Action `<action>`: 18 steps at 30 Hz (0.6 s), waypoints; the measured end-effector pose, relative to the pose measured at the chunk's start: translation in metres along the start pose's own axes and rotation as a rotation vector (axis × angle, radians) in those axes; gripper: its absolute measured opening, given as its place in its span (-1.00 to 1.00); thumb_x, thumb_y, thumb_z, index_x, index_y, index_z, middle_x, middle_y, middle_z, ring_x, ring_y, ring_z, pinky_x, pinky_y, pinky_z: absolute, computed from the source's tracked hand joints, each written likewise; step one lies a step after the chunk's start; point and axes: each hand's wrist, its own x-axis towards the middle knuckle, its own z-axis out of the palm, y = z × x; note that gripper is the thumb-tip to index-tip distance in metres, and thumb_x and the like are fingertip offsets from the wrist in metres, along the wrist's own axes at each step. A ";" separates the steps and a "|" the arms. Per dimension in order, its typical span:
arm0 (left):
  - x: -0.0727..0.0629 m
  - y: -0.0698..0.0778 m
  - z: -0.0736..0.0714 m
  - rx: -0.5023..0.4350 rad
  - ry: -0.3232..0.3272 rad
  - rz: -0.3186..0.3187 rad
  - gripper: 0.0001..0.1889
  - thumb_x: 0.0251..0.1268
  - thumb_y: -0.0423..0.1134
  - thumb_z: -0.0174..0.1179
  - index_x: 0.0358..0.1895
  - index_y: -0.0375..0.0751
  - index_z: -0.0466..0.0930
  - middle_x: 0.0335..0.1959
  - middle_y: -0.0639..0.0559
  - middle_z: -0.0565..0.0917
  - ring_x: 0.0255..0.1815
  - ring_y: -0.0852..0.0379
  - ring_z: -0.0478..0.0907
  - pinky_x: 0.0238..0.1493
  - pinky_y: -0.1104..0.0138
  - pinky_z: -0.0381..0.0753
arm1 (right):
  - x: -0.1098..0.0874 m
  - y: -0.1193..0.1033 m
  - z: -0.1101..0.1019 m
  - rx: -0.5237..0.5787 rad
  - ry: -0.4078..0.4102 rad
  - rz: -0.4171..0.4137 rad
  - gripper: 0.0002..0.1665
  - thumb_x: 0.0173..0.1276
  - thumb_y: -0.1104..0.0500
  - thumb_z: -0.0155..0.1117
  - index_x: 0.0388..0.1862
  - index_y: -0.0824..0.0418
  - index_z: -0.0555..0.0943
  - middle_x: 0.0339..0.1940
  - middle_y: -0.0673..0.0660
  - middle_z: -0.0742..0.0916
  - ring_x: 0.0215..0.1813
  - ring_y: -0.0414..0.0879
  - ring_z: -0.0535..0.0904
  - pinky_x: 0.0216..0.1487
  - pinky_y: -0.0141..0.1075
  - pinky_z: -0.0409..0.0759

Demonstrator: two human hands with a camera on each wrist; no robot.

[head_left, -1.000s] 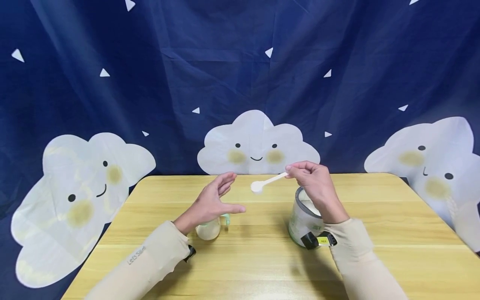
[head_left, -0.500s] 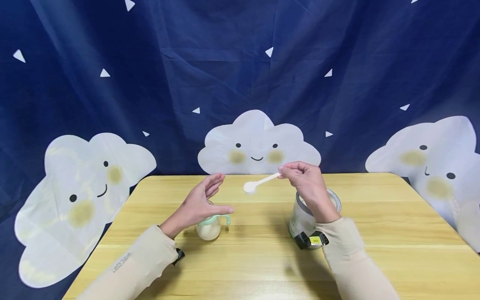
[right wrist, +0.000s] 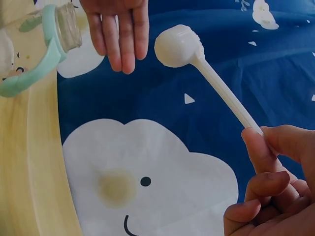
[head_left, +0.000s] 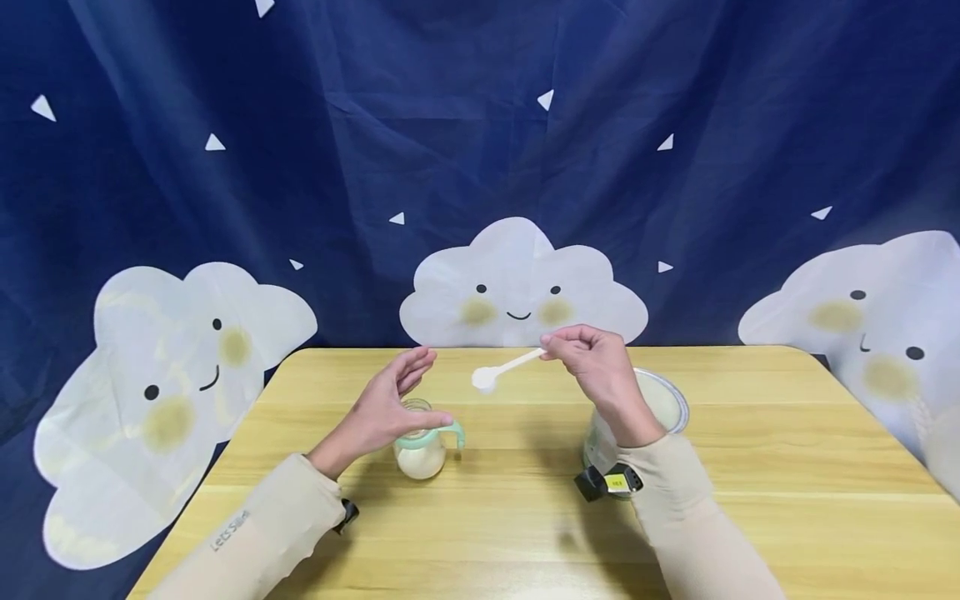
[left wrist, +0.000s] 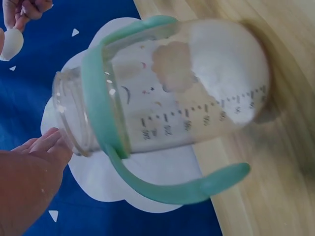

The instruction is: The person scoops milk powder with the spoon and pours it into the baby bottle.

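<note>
My right hand (head_left: 600, 371) pinches the end of a long white measuring scoop (head_left: 486, 379) between thumb and fingers. White powder shows at the rim of its bowl, held in the air between both hands. My left hand (head_left: 381, 410) has straight fingers spread from the thumb, just behind and above a baby bottle (head_left: 422, 461). Whether it touches the bottle I cannot tell. The clear bottle (left wrist: 162, 88) has a mint-green collar with handles, an uncapped neck, measuring marks and white powder at its base. It stands upright on the table.
An uncovered tin (head_left: 598, 442) with a metal rim stands at the right, partly hidden by my right hand and wrist. The light wooden table (head_left: 510, 517) ends at the back against a dark blue curtain (head_left: 465, 133) printed with smiling clouds.
My right hand has carried the scoop leftward, away from above the tin. My left hand has shifted left too, uncovering more of the bottle. More of the tin's rim shows.
</note>
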 end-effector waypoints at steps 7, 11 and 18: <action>-0.004 -0.005 -0.003 0.027 0.002 -0.034 0.05 -0.04 -0.37 0.58 0.50 -0.44 0.08 0.48 -0.27 0.29 0.51 -0.16 0.20 0.46 0.13 0.23 | -0.001 -0.003 0.010 0.016 -0.018 -0.006 -0.77 0.31 0.15 0.42 -0.20 0.31 0.71 -0.56 -0.13 0.75 -0.33 -0.24 0.49 -0.30 -0.40 0.35; -0.005 -0.008 -0.005 0.033 0.000 -0.042 0.06 -0.06 -0.39 0.58 0.50 -0.44 0.08 0.47 -0.27 0.30 0.51 -0.16 0.20 0.40 0.10 0.30 | -0.002 -0.004 0.014 0.021 -0.029 -0.013 -0.77 0.31 0.15 0.41 -0.20 0.31 0.70 -0.55 -0.12 0.75 -0.27 -0.22 0.52 -0.25 -0.37 0.37; -0.009 -0.016 -0.007 0.081 0.002 -0.041 0.04 -0.08 -0.34 0.61 0.47 -0.46 0.13 0.44 -0.28 0.35 0.49 -0.18 0.23 0.44 0.03 0.24 | -0.004 -0.004 0.022 0.049 -0.047 -0.031 -0.75 0.28 0.15 0.45 -0.21 0.33 0.71 -0.54 -0.09 0.76 -0.27 -0.23 0.53 -0.28 -0.38 0.33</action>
